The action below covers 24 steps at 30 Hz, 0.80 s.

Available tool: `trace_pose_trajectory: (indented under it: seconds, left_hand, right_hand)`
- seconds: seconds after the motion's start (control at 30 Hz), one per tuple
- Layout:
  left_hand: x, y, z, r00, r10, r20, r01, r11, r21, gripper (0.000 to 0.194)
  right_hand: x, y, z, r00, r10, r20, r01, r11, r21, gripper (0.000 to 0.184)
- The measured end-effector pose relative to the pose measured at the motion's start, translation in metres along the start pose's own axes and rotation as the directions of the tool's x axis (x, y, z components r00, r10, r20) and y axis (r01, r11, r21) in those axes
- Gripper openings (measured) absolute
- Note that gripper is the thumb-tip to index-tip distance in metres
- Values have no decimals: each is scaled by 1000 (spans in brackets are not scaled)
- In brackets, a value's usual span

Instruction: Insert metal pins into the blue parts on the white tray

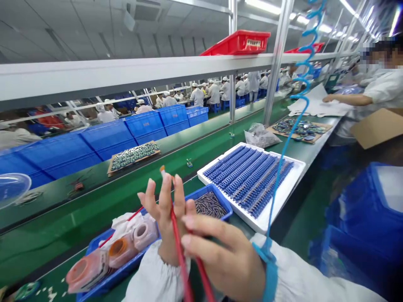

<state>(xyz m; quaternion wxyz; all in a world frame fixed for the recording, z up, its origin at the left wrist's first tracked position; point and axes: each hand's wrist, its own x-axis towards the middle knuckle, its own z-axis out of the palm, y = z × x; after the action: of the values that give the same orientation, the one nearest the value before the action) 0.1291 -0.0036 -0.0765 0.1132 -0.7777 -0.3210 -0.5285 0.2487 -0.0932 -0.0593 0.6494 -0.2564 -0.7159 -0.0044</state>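
My left hand (pixel 166 209) is raised in the middle, fingers pointing up. A small brush with an orange tip (pixel 162 169) shows at its fingertips, and a red handle (pixel 176 239) runs down across the palm. My right hand (pixel 223 251) meets it from the right, its fingertips pinched close to the left palm. A second thin red stick (pixel 204 279) passes under the right fingers; its upper end is hidden. A blue wrist strap (pixel 270 272) with a coiled cord circles my right wrist. Behind the hands lies a blue bin of small dark metal parts (pixel 210 204).
On the left, a blue tray (pixel 118 268) holds several open-mouthed bottles (pixel 120 251). A white foam tray (pixel 299 167) with rows of blue parts stands right. Circuit boards (pixel 134 154) lie beyond the green belt (pixel 126 201). At far right a person's hand (pixel 330 98) touches white sheets.
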Motion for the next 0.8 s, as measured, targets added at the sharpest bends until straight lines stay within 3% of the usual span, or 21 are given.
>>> trace_pose_trajectory:
  seconds: [0.07,0.1,0.13,0.17,0.27,0.33,0.43,0.57,0.6,0.67,0.8]
  left_hand:
    - [5,-13,-2,1000,9,-14,-8,994,110,66]
    - [8,-20,-4,1000,10,-17,-7,985,171,66]
    - [10,-26,-6,999,-20,28,15,983,181,66]
    - [12,-31,-8,994,-76,80,61,983,173,66]
    - [15,-40,-12,941,-246,231,235,969,74,65]
    - [16,-44,-12,916,-298,269,314,949,-18,65]
    - [16,-46,-9,933,-289,214,319,940,-120,62]
    - [12,-45,-5,954,-283,102,299,925,-236,51]
    - [11,-45,-4,954,-284,97,299,918,-259,50]
    - [9,-45,-2,952,-289,103,307,893,-328,50]
    - [6,-42,2,946,-279,163,323,811,-487,52]
  right_hand:
    - [-3,23,-6,985,152,79,-139,978,-155,13]
    - [-5,38,-8,936,309,170,-250,921,-298,17]
    - [-8,53,-8,776,542,323,-341,791,-508,26]
    - [-11,68,-6,661,636,399,-349,731,-587,28]
    - [-24,108,10,415,753,511,-325,647,-690,24]
    - [-31,125,24,313,787,532,-302,613,-730,22]
    - [-38,136,37,230,786,574,-286,618,-732,19]
    - [-42,143,37,171,741,649,-293,667,-685,13]
    - [-43,145,36,127,730,671,-300,673,-676,16]
    - [-45,152,36,81,712,698,-297,685,-665,15]
    - [-51,158,38,28,676,736,-291,710,-641,16]
